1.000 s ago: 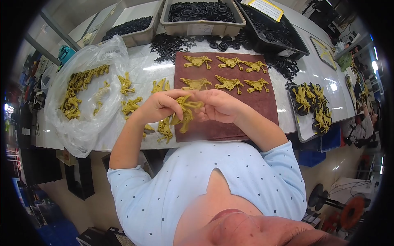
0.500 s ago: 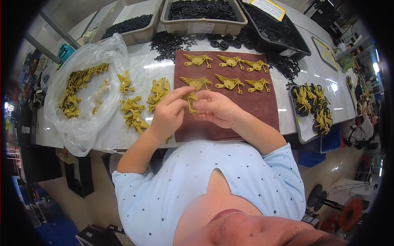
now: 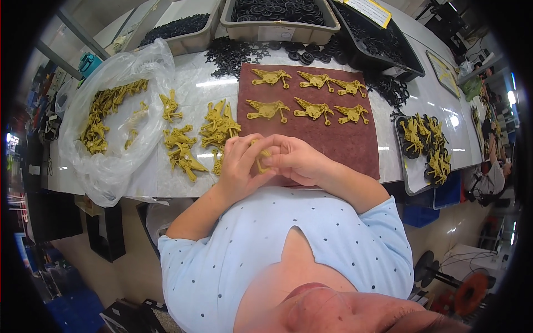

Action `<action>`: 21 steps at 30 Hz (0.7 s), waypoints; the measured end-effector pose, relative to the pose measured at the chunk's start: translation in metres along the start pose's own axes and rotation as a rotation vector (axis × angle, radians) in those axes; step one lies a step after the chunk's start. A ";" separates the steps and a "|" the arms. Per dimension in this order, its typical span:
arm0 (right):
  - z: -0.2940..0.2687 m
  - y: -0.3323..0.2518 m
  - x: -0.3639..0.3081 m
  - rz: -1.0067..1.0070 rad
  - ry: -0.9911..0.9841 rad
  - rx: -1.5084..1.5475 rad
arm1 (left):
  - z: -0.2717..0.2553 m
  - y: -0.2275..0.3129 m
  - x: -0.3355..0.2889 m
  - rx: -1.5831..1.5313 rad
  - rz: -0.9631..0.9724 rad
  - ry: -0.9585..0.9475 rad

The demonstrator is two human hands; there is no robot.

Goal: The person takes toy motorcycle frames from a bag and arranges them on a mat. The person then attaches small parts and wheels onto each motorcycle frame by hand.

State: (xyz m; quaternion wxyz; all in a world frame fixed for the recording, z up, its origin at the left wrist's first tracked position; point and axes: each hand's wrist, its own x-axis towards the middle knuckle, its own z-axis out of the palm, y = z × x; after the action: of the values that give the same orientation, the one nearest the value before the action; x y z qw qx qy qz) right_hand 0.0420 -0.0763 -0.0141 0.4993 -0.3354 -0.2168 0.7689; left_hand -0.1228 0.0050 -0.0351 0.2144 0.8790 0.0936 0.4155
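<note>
My left hand and my right hand meet at the near edge of a maroon cloth. Between their fingers is a mustard-yellow plastic part, mostly covered by the hands. Both sets of fingers are bent around it. Beyond the hands, similar yellow plastic parts lie flat on the cloth in two rows of three, each with a pointed end and thin arms. Left of my left hand are loose piles of the same yellow parts on the white table.
An open clear plastic bag holds more yellow parts at the left. Grey bins and a black bin with black pieces line the back. Loose black pieces spill before them. A tray of yellow-and-black assemblies stands at right.
Both hands have drawn nearer to my body with the yellow part. My left fingers now wrap over it more, and it shows less. The rows on the cloth stay as they were.
</note>
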 end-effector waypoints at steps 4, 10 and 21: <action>0.008 -0.005 -0.004 0.034 0.031 -0.015 | 0.006 -0.001 -0.003 0.013 0.016 0.063; -0.038 -0.002 -0.015 0.020 0.105 -0.046 | -0.028 -0.053 -0.012 -0.480 -0.354 0.460; -0.059 0.013 -0.015 0.037 0.480 -1.045 | -0.014 -0.045 -0.036 0.528 -0.230 -0.300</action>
State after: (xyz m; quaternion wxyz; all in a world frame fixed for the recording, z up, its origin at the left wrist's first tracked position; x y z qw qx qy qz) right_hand 0.0819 -0.0955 -0.0586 0.2889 -0.7065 -0.4425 0.4707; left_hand -0.1557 0.0369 -0.0731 0.0362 0.9394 0.2641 0.2157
